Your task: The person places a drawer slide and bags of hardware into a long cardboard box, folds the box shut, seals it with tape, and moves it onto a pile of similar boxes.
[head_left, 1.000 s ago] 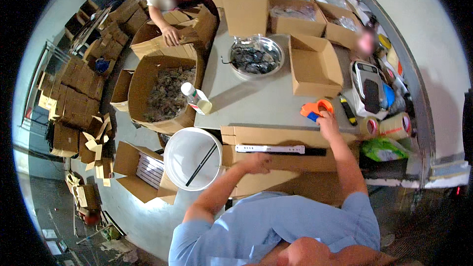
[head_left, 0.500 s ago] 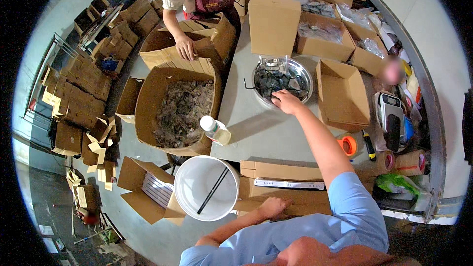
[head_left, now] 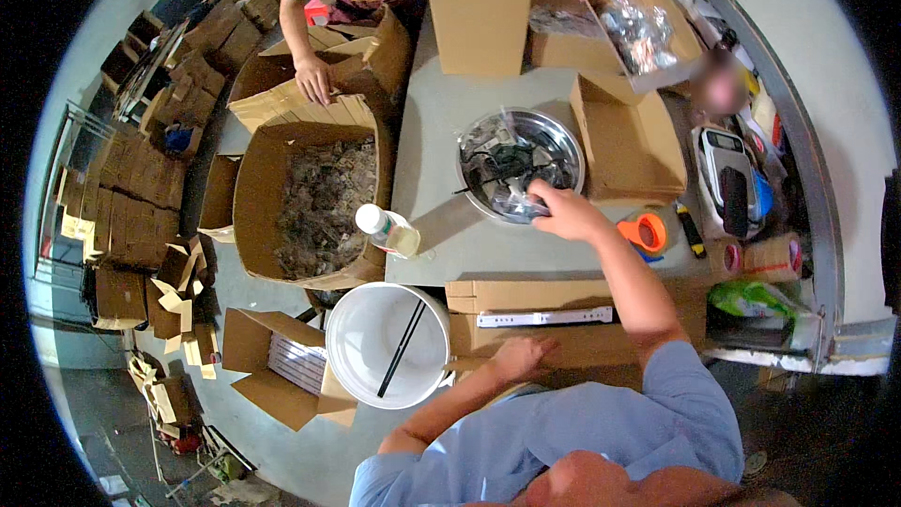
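Observation:
My right hand (head_left: 569, 213) reaches over the near right rim of a round metal bowl (head_left: 574, 145). Its fingers are pinched on a clear plastic bag (head_left: 518, 204) at the bowl's near side. Dark parts and more clear plastic lie jumbled in the bowl. My left hand (head_left: 522, 358) rests on a long brown carton (head_left: 479, 296), its fingers loosely apart and partly hidden, holding nothing that shows. Just beyond that hand, a white slotted metal rail (head_left: 544, 317) lies along the carton.
Left of my left hand stands a white bucket (head_left: 355, 377) with two black rods (head_left: 401, 347) inside. A capped bottle (head_left: 389, 232) stands beside a big carton of grey scraps (head_left: 246, 216). An orange tape roll (head_left: 646, 235), a cutter (head_left: 690, 230) and a co-worker (head_left: 310, 75) are nearby.
My right hand has shifted to the bowl's near right rim, with clear plastic now at its fingertips. Across the table, a hand has brought a carton of plastic-wrapped pieces toward the right. The view has shifted.

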